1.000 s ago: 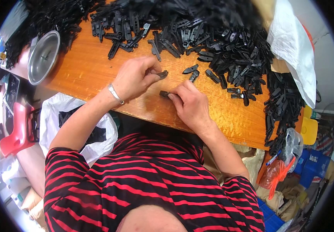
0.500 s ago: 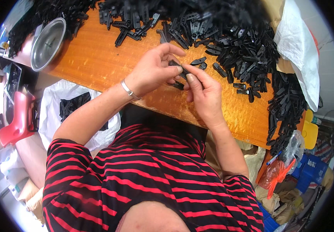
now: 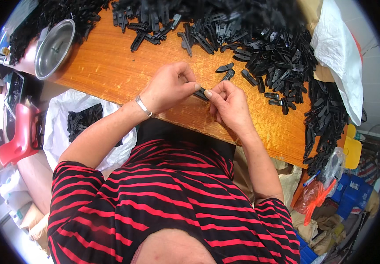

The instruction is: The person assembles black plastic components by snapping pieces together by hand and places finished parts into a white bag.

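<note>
Between my two hands, over the near edge of the wooden table [image 3: 124, 66], is a small, long black plastic part [image 3: 202, 93]. My left hand [image 3: 172, 83], with a silver bracelet at the wrist, pinches its left end. The thumb and fingers of my right hand [image 3: 230, 103] close on its right end. Fingers hide most of the part, so its exact kind does not show. Just beyond my right hand lie a loose pointed black part [image 3: 224, 68] and another black piece [image 3: 228, 75] touching or close to it.
A large heap of black plastic parts [image 3: 278, 57] covers the table's far and right sides. A round metal bowl [image 3: 55, 49] stands at the left. Below the table edge, a white sack [image 3: 60, 121] holds black parts. A red chair [image 3: 20, 134] is farther left.
The held part has come down slightly toward me, and both hands have drawn in around it. The fingers of my left hand have curled in. The loose pieces beyond now show more fully.
</note>
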Demonstrator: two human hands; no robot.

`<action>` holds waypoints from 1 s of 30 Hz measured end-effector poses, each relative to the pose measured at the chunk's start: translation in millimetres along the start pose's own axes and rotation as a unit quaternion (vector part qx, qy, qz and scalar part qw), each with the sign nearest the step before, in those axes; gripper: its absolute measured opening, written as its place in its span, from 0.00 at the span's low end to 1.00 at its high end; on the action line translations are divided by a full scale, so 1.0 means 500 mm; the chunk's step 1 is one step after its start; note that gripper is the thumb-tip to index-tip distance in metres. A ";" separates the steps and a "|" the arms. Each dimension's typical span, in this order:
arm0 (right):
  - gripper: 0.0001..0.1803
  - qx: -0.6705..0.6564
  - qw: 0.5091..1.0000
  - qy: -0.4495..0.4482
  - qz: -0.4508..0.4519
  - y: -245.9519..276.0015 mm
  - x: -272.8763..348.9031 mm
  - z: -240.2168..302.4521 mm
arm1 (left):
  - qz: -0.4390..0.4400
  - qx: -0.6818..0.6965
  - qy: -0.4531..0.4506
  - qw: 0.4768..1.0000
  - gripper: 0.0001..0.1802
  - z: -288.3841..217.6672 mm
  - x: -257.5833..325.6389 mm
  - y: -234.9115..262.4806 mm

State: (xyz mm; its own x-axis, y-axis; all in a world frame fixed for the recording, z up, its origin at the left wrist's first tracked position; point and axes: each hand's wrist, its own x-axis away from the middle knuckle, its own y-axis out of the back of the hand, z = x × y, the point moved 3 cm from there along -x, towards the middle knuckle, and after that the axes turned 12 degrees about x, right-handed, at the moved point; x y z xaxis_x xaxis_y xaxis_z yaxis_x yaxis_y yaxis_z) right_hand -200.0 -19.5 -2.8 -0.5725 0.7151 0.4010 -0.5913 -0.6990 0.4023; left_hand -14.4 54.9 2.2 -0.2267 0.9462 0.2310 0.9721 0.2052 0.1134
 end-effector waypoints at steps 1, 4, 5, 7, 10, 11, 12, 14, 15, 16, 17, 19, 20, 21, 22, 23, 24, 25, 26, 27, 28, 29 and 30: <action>0.10 0.001 1.000 0.000 0.002 0.001 -0.001 0.003 | -0.002 0.001 0.001 1.000 0.09 0.007 -0.002 -0.001; 0.11 0.028 1.000 -0.009 -0.004 0.005 -0.005 0.005 | -0.007 0.009 -0.007 1.000 0.09 0.034 -0.010 -0.004; 0.12 0.052 0.999 -0.005 -0.007 0.005 -0.009 -0.001 | -0.007 -0.007 -0.014 1.000 0.10 0.038 -0.012 -0.004; 0.13 0.075 0.997 -0.006 -0.011 0.002 -0.016 -0.019 | -0.002 -0.020 -0.017 1.000 0.10 0.042 -0.013 -0.007; 0.18 0.197 0.979 0.018 -0.058 0.002 -0.028 -0.029 | -0.024 -0.152 -0.118 0.981 0.11 0.021 -0.013 -0.007; 0.19 0.209 0.975 0.019 -0.070 0.004 -0.029 -0.030 | -0.020 -0.167 -0.125 0.978 0.11 0.022 -0.014 -0.009; 0.21 0.219 0.972 0.023 -0.083 0.006 -0.031 -0.025 | -0.018 -0.184 -0.133 0.974 0.12 0.021 -0.017 -0.007; 0.21 0.249 0.962 0.045 -0.100 0.005 -0.022 -0.004 | -0.023 -0.192 -0.149 0.970 0.12 0.017 -0.014 -0.003; 0.21 0.279 0.952 0.065 -0.110 0.002 -0.014 0.007 | -0.029 -0.198 -0.160 0.967 0.12 0.016 -0.006 0.001; 0.20 0.286 0.953 0.043 -0.086 0.000 -0.007 0.016 | 0.000 -0.208 -0.130 0.969 0.12 0.021 0.002 0.018; 0.20 0.285 0.953 0.048 -0.090 0.006 -0.006 0.009 | 0.028 -0.219 -0.099 0.970 0.12 0.031 0.022 0.048; 0.18 0.167 0.984 0.061 -0.027 0.016 0.007 -0.032 | 0.057 -0.119 -0.013 0.991 0.12 -0.028 0.100 0.130; 0.15 0.164 0.976 0.115 -0.080 0.038 0.022 -0.020 | 0.051 -0.123 -0.016 0.991 0.11 -0.043 0.150 0.191; 0.15 0.162 0.976 0.119 -0.077 0.052 0.020 -0.018 | 0.041 -0.126 -0.020 0.991 0.09 -0.057 0.194 0.247; 0.13 0.186 0.958 0.165 -0.146 0.074 0.015 -0.005 | 0.025 -0.220 0.015 0.975 0.08 -0.092 0.231 0.292; 0.13 0.206 0.931 0.211 -0.214 0.093 0.008 0.007 | 0.006 -0.312 0.051 0.949 0.07 -0.117 0.254 0.322; 0.12 0.244 0.922 0.205 -0.221 0.100 -0.005 0.011 | -0.008 -0.316 0.054 0.947 0.07 -0.115 0.258 0.335; 0.12 0.279 0.912 0.200 -0.227 0.104 -0.018 0.013 | -0.022 -0.340 -0.011 0.940 0.08 -0.109 0.251 0.346; 0.15 0.307 0.900 0.201 -0.235 0.102 -0.025 0.015 | -0.036 -0.362 -0.076 0.928 0.09 -0.098 0.239 0.360; 0.15 0.302 0.901 0.210 -0.230 0.093 -0.028 0.025 | -0.083 -0.327 -0.048 0.940 0.11 -0.071 0.203 0.366; 0.17 0.339 0.896 0.180 -0.225 0.085 -0.029 0.030 | -0.135 -0.299 -0.047 0.943 0.14 -0.055 0.168 0.352; 0.19 0.376 0.888 0.150 -0.220 0.080 -0.031 0.033 | -0.189 -0.301 -0.062 0.933 0.14 -0.038 0.133 0.338; 0.20 0.392 0.876 0.168 -0.226 0.075 -0.036 0.028 | -0.218 -0.325 -0.090 0.916 0.16 -0.018 0.101 0.328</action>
State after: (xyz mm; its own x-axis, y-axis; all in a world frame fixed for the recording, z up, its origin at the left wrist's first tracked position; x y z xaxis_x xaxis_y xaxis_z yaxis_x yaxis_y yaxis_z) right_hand -203.8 -58.9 16.7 -0.5944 0.7888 -0.1565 -0.3034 -0.0397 0.9520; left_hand 132.9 134.1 41.2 -0.5144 0.8475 -0.1305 0.5374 0.4372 0.7212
